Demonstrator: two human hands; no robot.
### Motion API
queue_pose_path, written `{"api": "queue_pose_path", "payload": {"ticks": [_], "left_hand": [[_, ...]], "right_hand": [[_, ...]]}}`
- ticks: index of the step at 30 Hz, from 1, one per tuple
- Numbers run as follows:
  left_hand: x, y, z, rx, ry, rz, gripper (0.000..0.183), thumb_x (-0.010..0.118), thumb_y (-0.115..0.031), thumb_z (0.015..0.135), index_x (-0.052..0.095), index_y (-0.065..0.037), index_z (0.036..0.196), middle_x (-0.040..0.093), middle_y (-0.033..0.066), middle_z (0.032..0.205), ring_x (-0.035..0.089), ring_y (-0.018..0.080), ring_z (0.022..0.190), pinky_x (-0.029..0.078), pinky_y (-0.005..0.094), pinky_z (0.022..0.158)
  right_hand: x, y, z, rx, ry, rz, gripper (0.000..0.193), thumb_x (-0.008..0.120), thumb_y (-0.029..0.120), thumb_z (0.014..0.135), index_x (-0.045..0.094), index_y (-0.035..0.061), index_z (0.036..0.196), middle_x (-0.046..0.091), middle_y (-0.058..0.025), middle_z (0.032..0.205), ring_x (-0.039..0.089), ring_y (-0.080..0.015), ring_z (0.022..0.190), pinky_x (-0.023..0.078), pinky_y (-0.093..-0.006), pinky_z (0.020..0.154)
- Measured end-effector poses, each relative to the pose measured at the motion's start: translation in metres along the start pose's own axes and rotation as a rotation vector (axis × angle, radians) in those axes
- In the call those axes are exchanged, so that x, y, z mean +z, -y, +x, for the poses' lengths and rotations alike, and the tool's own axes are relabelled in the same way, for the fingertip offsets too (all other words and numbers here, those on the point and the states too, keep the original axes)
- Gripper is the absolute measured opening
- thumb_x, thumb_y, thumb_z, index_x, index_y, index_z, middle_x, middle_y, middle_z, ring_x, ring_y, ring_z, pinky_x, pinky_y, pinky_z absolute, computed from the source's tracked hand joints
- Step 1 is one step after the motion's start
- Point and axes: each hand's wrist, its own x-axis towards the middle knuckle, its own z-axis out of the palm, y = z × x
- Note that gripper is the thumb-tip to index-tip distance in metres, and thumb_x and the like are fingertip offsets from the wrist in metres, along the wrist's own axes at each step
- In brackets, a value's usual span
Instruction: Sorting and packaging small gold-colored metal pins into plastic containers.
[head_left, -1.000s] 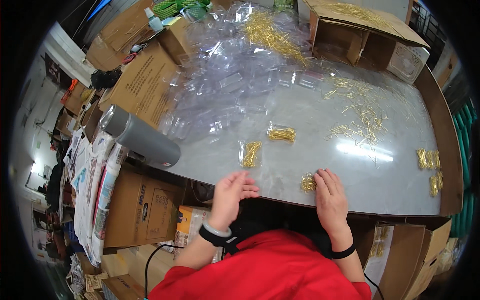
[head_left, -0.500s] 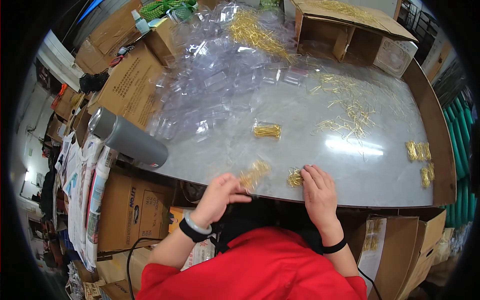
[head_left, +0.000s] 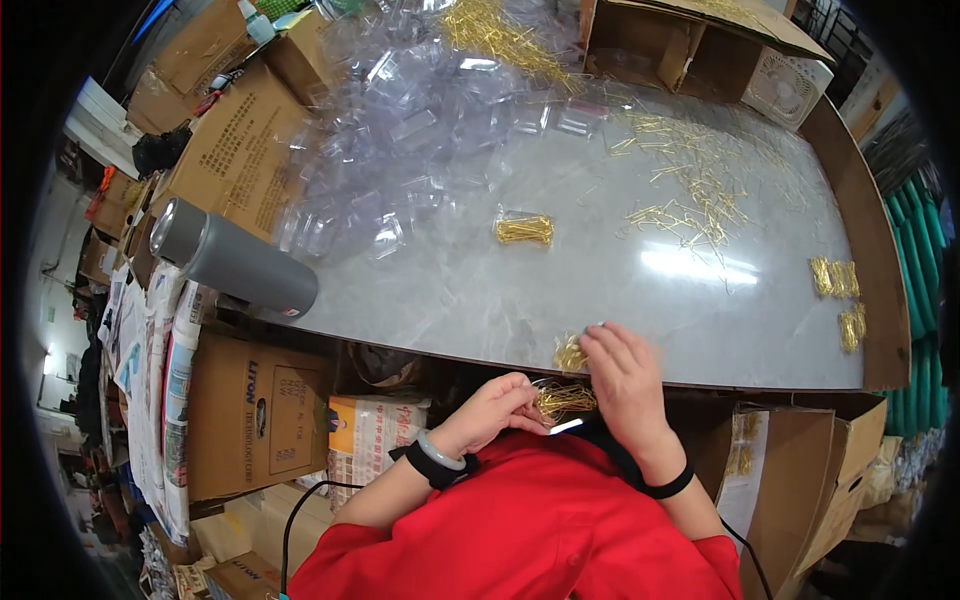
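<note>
My left hand [head_left: 492, 408] pinches the edge of a clear plastic pack [head_left: 566, 400] filled with gold wire hooks, just in front of the table edge. A white glint shows along its lower side. At the table's near edge, my right hand [head_left: 628, 385] has its fingers curled against a small bundle of gold hooks [head_left: 570, 352]; the thumb is hidden. Farther in on the grey tabletop [head_left: 450, 310] lies another clear pack of gold hooks [head_left: 524, 229].
Clear plastic packs [head_left: 400, 150] heap at the back left, topped by gold hooks [head_left: 505, 40]. Loose hooks [head_left: 690, 200] scatter at right; filled packs [head_left: 835, 278] lie by the cardboard rim [head_left: 880, 270]. A grey bottle [head_left: 240, 262] lies at left; a cardboard box [head_left: 700, 60] and white fan [head_left: 787, 88] stand behind.
My left hand has brought its pack of hooks off the tabletop toward me and to the right. My right hand has drawn the small bundle nearer the edge. The view has shifted slightly.
</note>
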Motion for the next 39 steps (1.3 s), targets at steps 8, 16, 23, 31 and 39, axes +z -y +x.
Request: {"api": "queue_pose_path", "payload": {"ticks": [8,16,23,31,39], "left_hand": [[0.004,0.023,-0.007,0.139,-0.014,-0.032,0.018,0.046,-0.018,0.11,0.053,-0.007,0.097,0.059,0.0021,0.094,0.059,0.0096,0.089,0.054,0.0312,0.088],[0.016,-0.036,-0.013,0.355,0.131,0.466,0.019,0.047,-0.019,0.11,0.053,-0.002,0.101,0.061,0.0019,0.095,0.058,0.0077,0.088,0.051,0.0264,0.081],[0.029,-0.083,0.038,0.491,-0.203,1.044,0.019,0.054,-0.019,0.106,0.054,0.0,0.11,0.064,0.0143,0.102,0.065,0.022,0.089,0.054,0.035,0.079],[0.031,-0.052,0.044,1.105,-0.219,1.474,0.046,0.067,-0.022,0.097,0.051,0.002,0.133,0.048,0.0232,0.147,0.046,0.0435,0.138,0.042,0.048,0.112],[0.027,-0.044,0.046,1.046,-0.21,1.36,0.054,0.076,-0.021,0.09,0.051,0.0,0.133,0.048,0.0225,0.147,0.046,0.0434,0.138,0.042,0.0487,0.113]], "right_hand": [[0.002,0.029,-0.039,-0.086,0.033,0.08,0.038,0.071,0.001,0.075,0.069,0.0032,0.113,0.066,-0.0106,0.126,0.06,-0.0308,0.117,0.05,-0.0449,0.1],[-0.01,0.027,-0.012,-0.062,-0.134,0.212,0.039,0.072,-0.003,0.076,0.069,0.0033,0.115,0.068,-0.0103,0.122,0.061,-0.0321,0.115,0.05,-0.0453,0.1],[0.008,0.0,0.021,0.036,-0.172,0.141,0.034,0.065,-0.007,0.08,0.066,0.0027,0.113,0.066,-0.0116,0.115,0.062,-0.0333,0.112,0.051,-0.0445,0.097],[0.005,-0.001,0.024,0.176,-0.154,0.481,0.04,0.069,-0.005,0.084,0.058,0.0032,0.122,0.057,-0.0179,0.128,0.057,-0.0381,0.118,0.05,-0.0431,0.1],[-0.013,-0.01,-0.003,0.178,-0.078,0.265,0.052,0.075,0.006,0.085,0.055,0.004,0.133,0.062,-0.0156,0.13,0.054,-0.0399,0.128,0.041,-0.0512,0.109]]}}
